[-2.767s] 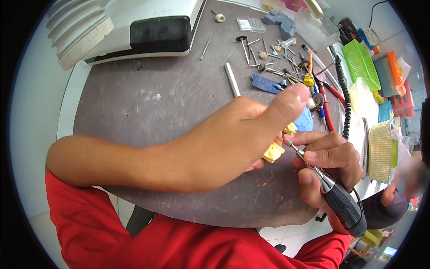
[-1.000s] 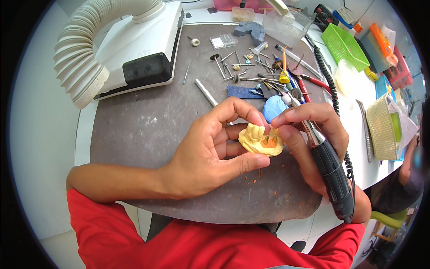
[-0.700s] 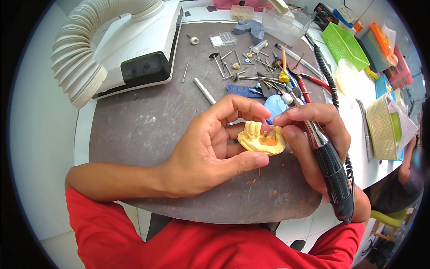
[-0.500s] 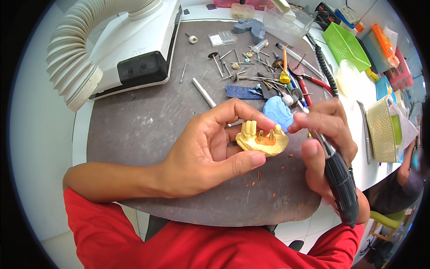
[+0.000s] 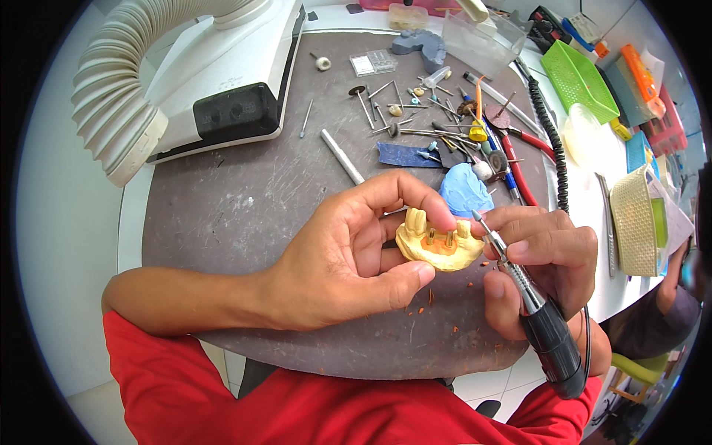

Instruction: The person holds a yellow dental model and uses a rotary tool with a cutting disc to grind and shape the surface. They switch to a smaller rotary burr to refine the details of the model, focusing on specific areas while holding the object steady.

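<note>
My left hand [image 5: 348,256] holds a small yellow dental model [image 5: 437,243] between thumb and fingers, just above the dark round work mat [image 5: 245,200]. The model shows a few teeth and orange posts. My right hand [image 5: 545,256] grips a slim rotary handpiece [image 5: 534,311] with a black body and metal nose. Its tip rests close to the model's right end. A coiled black cord [image 5: 552,141] runs away from it along the right side.
A white dust extractor [image 5: 215,89] with a ribbed hose [image 5: 119,111] stands at the back left. Several burs and small tools [image 5: 437,126] and a blue putty lump [image 5: 463,189] lie behind my hands. A green basket [image 5: 578,78] and a woven basket [image 5: 634,222] sit at the right. Orange shavings [image 5: 430,297] dot the mat.
My left hand turned over, showing the model that it had covered. The model and the handpiece tip stay close together, with small shifts of both hands.
</note>
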A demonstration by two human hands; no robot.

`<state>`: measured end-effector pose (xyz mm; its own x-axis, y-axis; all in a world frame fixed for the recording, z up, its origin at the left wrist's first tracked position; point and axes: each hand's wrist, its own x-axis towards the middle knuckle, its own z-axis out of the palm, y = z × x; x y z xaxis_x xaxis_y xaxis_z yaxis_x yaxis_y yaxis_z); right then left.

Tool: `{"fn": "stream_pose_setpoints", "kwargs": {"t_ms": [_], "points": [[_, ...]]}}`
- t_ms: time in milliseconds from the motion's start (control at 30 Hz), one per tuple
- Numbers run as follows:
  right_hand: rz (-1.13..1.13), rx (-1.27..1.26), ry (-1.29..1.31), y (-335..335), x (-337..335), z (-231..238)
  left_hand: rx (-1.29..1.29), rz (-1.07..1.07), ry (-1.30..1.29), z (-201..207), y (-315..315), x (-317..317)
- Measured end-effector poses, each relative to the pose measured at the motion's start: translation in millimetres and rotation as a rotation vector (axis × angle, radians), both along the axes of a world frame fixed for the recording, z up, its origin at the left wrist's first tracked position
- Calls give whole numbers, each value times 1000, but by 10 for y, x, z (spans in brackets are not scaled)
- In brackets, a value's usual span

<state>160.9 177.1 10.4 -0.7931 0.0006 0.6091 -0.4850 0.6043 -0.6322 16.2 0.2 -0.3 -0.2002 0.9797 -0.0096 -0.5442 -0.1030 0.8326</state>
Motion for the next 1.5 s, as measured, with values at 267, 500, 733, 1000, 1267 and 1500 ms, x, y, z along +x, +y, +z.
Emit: {"fn": "stream_pose_setpoints", "kwargs": {"t_ms": [267, 500, 733, 1000, 1267, 1500], "points": [[21, -19, 20, 8, -14, -15, 3, -5, 12, -6, 5, -10], [-17, 25, -6, -15, -8, 20, 81, 17, 107, -69, 21, -23], [-13, 16, 124, 16, -58, -46, 42, 50, 19, -24, 52, -17], [-6, 71, 121, -9, -47, -14, 80, 93, 93, -104, 67, -48], [-10, 81, 116, -3, -29, -27, 77, 95, 110, -109, 74, -64], [-19, 71, 118, -4, -19, -53, 77, 116, 182, -72, 65, -69]]}}
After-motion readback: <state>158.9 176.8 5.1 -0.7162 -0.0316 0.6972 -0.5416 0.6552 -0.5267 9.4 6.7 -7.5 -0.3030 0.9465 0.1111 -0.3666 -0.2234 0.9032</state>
